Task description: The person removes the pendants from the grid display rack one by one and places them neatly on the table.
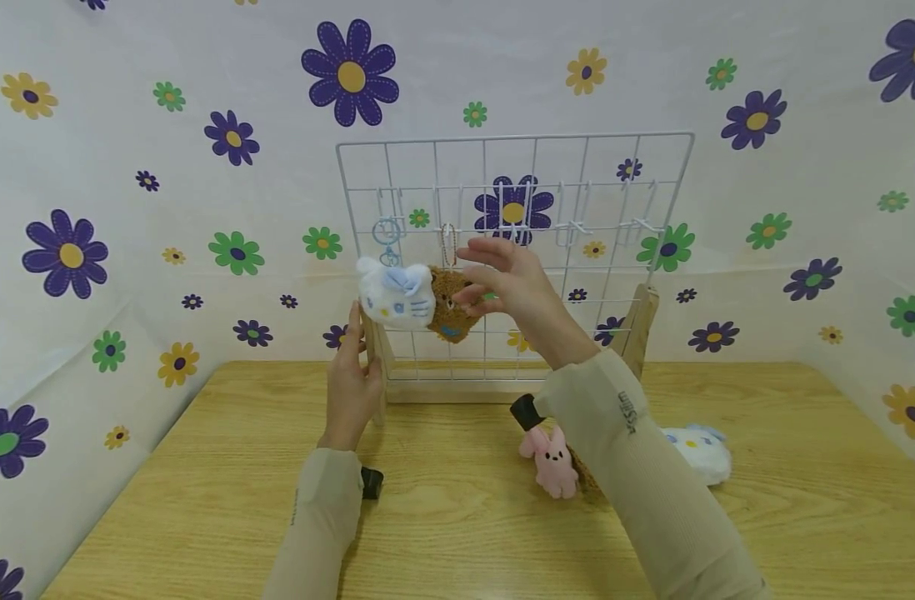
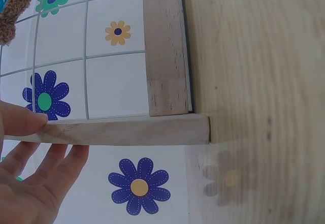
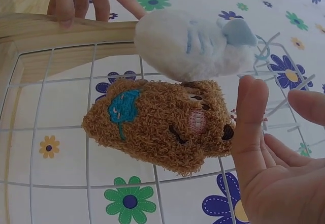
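Observation:
My left hand (image 1: 352, 379) holds the wooden side post (image 2: 127, 131) of a white wire grid rack (image 1: 513, 358), thumb on one side and fingers on the other. A brown bear plush (image 3: 162, 122) with a blue patch hangs on the grid by a bead chain (image 1: 447, 243). Close beside it my right hand (image 1: 521, 292) is raised, fingers spread and thumb apart, with nothing gripped. To the bear's left a white cat plush (image 1: 397, 298) with a blue bow hangs from a blue ring (image 1: 386, 231), touching or overlapping the bear in the head view.
On the wooden table (image 1: 442, 525) lie a pink rabbit plush (image 1: 555, 467) and another white plush (image 1: 701, 454), with something brown partly hidden by the right sleeve. Several white hooks (image 1: 573, 227) stick out from the grid further right. A flower-patterned sheet (image 1: 277, 183) stands behind.

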Tool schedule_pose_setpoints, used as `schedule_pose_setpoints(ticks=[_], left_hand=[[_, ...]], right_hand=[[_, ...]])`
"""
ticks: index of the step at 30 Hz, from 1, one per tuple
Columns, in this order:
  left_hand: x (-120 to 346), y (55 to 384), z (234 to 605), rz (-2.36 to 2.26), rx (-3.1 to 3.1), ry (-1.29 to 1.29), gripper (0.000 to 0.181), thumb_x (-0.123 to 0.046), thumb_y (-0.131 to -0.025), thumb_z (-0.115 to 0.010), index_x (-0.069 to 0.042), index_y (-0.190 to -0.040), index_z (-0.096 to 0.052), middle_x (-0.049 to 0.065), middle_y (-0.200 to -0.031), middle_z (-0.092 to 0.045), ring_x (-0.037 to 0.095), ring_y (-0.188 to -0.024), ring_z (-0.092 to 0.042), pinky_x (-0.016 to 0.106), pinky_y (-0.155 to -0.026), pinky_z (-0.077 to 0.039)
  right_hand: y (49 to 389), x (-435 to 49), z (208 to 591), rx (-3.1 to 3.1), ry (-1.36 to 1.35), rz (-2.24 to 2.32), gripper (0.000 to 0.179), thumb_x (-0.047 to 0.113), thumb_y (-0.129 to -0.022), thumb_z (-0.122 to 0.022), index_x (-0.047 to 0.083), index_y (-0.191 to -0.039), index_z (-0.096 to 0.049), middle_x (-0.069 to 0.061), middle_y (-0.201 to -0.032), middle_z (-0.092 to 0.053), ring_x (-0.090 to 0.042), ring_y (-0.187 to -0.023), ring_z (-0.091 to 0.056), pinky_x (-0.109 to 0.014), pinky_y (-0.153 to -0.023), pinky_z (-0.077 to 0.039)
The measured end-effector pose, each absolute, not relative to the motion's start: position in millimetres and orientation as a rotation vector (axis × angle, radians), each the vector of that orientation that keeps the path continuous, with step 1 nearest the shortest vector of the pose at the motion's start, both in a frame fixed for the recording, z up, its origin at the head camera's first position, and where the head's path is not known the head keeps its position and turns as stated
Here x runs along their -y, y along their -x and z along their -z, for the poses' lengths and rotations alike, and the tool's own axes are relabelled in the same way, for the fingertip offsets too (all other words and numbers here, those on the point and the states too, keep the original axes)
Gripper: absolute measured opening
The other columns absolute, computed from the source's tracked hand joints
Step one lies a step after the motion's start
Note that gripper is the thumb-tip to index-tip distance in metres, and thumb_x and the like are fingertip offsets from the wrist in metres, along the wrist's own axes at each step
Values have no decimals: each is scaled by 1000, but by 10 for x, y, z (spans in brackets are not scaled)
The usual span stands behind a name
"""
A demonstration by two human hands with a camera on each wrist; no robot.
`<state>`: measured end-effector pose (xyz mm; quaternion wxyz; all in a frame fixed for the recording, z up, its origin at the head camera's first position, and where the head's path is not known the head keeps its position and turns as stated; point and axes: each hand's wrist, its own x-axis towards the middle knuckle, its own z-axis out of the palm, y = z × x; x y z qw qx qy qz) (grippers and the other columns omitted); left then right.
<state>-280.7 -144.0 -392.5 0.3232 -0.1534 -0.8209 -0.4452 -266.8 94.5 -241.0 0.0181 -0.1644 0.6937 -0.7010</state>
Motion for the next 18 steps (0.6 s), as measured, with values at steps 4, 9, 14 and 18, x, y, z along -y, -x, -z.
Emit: schedule_pose_setpoints(ticks=[4, 9, 14, 18], left_hand=[[1434, 2801, 3918, 1171, 2156, 398, 84, 23, -89, -55, -7, -162, -24, 31, -137, -52, 46, -112, -62, 52, -80, -62], [1434, 2793, 3910, 1172, 2161, 395, 84, 23, -89, -55, -6, -162, -24, 31, -138, -51, 47, -112, -62, 53, -80, -62], [1425, 2787, 3905, 1170, 2169, 393, 85, 23, -89, -55, -6, -162, -23, 31, -139, -51, 47, -113, -61, 53, -81, -62], [1423, 2785, 3901, 1160, 2170, 390, 85, 23, -89, -56, -6, -161, -24, 30, -139, -51, 46, -112, -62, 53, -80, -62]], right_hand=[[2683, -926, 2396, -2119, 503, 2194, 54, 8, -105, -54, 1, -154, -33, -14, -150, -50, -17, -79, -70, -26, -67, -61], [2696, -901, 2384, -2100, 496, 2198, 52, 8, -105, -54, 1, -153, -34, -14, -148, -52, -16, -77, -70, -25, -64, -61], [2700, -897, 2379, -2104, 483, 2198, 50, 9, -105, -55, 2, -151, -37, -14, -141, -57, -17, -76, -69, -25, -66, -61], [2699, -887, 2374, -2104, 464, 2206, 47, 10, -105, -55, 4, -150, -42, -15, -133, -59, -18, -74, -67, -24, -65, -60]])
